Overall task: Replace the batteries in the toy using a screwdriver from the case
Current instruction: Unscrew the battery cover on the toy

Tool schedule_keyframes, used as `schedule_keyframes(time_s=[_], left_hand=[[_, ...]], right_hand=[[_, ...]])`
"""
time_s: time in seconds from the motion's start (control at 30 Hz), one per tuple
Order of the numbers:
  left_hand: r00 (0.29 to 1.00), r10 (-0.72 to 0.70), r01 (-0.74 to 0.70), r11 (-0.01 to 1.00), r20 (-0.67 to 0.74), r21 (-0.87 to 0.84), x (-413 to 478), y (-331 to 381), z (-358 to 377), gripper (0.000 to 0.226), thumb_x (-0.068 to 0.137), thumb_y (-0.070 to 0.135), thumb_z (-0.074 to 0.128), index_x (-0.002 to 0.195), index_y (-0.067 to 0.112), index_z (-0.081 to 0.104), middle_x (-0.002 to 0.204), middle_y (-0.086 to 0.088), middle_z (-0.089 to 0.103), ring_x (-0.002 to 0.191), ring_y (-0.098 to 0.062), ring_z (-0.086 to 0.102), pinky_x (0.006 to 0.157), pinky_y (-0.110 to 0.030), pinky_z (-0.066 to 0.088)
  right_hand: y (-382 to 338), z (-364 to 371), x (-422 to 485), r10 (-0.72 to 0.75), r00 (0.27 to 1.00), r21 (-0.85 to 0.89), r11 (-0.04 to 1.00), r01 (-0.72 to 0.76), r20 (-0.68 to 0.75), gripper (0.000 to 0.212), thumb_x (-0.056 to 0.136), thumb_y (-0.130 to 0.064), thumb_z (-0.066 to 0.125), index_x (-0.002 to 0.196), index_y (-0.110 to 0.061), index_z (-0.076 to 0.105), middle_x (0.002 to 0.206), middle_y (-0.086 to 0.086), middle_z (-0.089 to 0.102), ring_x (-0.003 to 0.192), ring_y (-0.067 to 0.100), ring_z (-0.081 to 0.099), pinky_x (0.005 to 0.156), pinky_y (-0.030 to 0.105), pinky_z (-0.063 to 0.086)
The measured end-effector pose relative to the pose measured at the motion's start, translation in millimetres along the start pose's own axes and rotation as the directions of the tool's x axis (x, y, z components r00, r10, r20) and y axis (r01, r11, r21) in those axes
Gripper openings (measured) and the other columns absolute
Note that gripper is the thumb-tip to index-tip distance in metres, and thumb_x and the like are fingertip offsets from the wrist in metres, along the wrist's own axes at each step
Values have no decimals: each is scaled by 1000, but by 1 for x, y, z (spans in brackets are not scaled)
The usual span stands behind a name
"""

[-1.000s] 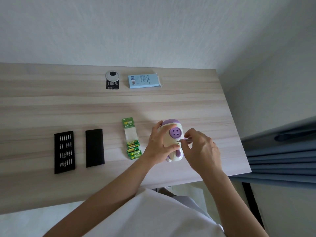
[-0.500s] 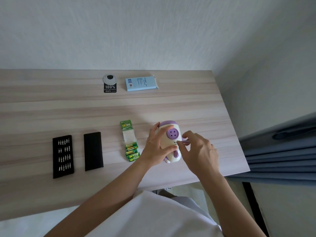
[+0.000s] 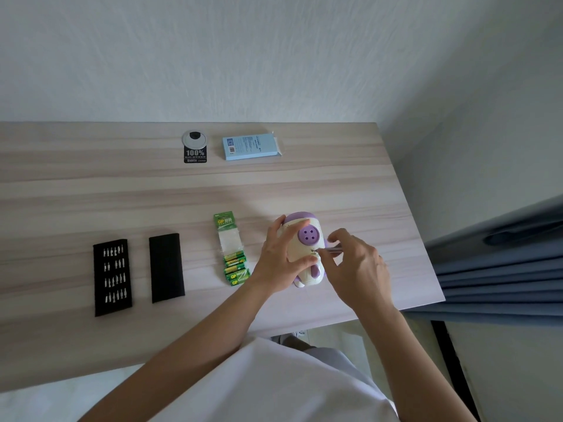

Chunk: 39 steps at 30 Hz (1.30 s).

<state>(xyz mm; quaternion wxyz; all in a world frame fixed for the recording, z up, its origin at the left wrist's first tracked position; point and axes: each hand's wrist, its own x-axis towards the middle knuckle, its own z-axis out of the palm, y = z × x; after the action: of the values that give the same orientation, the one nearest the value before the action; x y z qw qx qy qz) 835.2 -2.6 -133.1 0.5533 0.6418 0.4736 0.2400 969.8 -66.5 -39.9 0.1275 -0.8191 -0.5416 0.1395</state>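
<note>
Left hand (image 3: 278, 263) grips the purple-and-cream toy (image 3: 301, 248) on the worktop (image 3: 122, 193). Right hand (image 3: 356, 266), beside the toy, pinches a slim screwdriver (image 3: 330, 249) against its casing, probably loosening the battery cover; next, steady turns. Fresh batteries (image 3: 234, 263) lie left of the toy.

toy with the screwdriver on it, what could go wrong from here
The thin screwdriver meets the toy at a slant, so it may slip and jab the left hand, whose thumb lies just below the tip. The right hand works near the table edge; anything loosened there could roll off.
</note>
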Motion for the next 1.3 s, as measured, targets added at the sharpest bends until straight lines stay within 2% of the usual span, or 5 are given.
schedule_keyframes(time_s=[0.13, 0.43, 0.8, 1.07, 1.3], left_hand=[[1000, 15, -16, 999, 9, 33, 0, -1, 0, 75, 67, 54, 69, 138, 47, 45, 153, 1, 20, 139, -22, 31, 112, -44, 39], [1000, 23, -23, 998, 14, 50, 1, -2, -2, 74, 70, 49, 70, 139, 48, 44, 155, 1, 19, 140, -22, 30, 112, -37, 38], [999, 37, -37, 998, 5, 42, 1, -4, -1, 71, 74, 43, 75, 137, 50, 44, 155, -1, 21, 141, -26, 31, 102, -32, 46], [1000, 13, -13, 1000, -4, 21, 1, -5, -1, 74, 67, 53, 71, 137, 50, 45, 155, 3, 20, 140, -21, 30, 106, -49, 46], [999, 38, -38, 997, -5, 60, 2, -4, -2, 71, 68, 54, 69, 134, 55, 42, 154, 0, 22, 141, -22, 29, 111, -48, 40]], right_hand=[[3, 2, 3, 72, 997, -87, 993, -74, -16, 35, 95, -48, 56, 80, -17, 56, 69, -1, 64, 69, 35, 57, 58, 33, 41], [3, 1, -2, -64, 998, 38, 997, 63, 15, 3, 95, -26, 59, 93, -26, 57, 91, -10, 66, 73, 23, 60, 59, 34, 48], [-1, 0, 3, -96, 995, -35, 995, 97, 29, 8, 96, -20, 55, 88, -20, 57, 84, -1, 59, 73, 32, 58, 59, 39, 50], [2, -1, 5, -25, 1000, -59, 998, 25, 0, 24, 95, -42, 58, 89, -19, 59, 84, -6, 69, 76, 28, 60, 64, 36, 50], [3, 2, 1, -98, 995, 54, 994, 97, 13, 7, 93, -20, 60, 88, -25, 60, 85, -5, 60, 73, 29, 59, 59, 39, 52]])
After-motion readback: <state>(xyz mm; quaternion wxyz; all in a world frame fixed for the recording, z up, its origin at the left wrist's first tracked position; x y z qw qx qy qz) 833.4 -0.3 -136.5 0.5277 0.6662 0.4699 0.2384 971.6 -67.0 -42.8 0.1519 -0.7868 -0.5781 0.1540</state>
